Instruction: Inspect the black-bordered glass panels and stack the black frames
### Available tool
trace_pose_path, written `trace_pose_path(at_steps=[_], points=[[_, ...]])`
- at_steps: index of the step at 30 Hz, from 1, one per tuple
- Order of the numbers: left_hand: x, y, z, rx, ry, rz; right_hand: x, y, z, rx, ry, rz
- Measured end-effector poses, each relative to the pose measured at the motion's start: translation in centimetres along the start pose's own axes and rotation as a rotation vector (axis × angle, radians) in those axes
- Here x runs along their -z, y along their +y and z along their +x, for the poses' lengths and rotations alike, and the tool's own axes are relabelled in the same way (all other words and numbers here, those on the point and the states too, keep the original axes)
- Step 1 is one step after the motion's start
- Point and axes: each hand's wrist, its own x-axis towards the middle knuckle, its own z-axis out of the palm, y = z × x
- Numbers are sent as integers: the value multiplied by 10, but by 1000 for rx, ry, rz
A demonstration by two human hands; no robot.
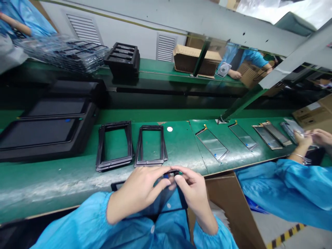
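Currently, both hands grip a black-edged panel (182, 197) at the lower centre of the frame, in front of the bench (181, 147). The left hand (141, 186) and right hand (192, 188) meet at its upper edge, thumbs on the near face, fingers curled over the far side. The gap between thumb and fingers is no more than the panel's thickness; the fingertips behind are partly hidden.

Caution: support appears concentrated at the upper edge. Uneven thumb pressure could flex the panel; a slip could drop it past the bench's front edge. Bare thumbs may also mark the face.

Clearances: the right frame stack (149, 162) stands just beyond the left hand, so a forward push could disturb its loosely aligned edges. The left frame stack (114, 162) limits movement toward the left of the frame. More room lies at the centre, between the right frame stack and a clear sheet (212, 143) at centre right.
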Motion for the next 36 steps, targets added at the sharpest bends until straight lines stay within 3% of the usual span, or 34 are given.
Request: trace_pose_path(at_steps=[2,6,10,17,22,27,29,32,34,36], points=[[-1,-2,-1,159,-66,-230,6,0,7,-73,-57,72],[-5,-9,-7,497,-35,-737,20,10,15,-165,48,135],[-8,-10,-12,592,54,-927,19,19,15,-155,118,181],[-10,-12,-19,618,107,-968,7,9,12,-69,137,131],[-7,-20,-26,589,76,-907,8,5,5,14,144,80],[9,-4,-19,356,91,-377,-7,4,5,50,7,-73],[11,1,-15,282,-14,-236,-13,5,8,76,-13,-141],[8,1,-12,350,-136,-366,-3,8,14,158,145,-174],[7,-4,-14,473,-51,-535,15,12,15,221,301,-237],[6,-13,-18,553,74,-662,36,18,13,186,359,-241]])
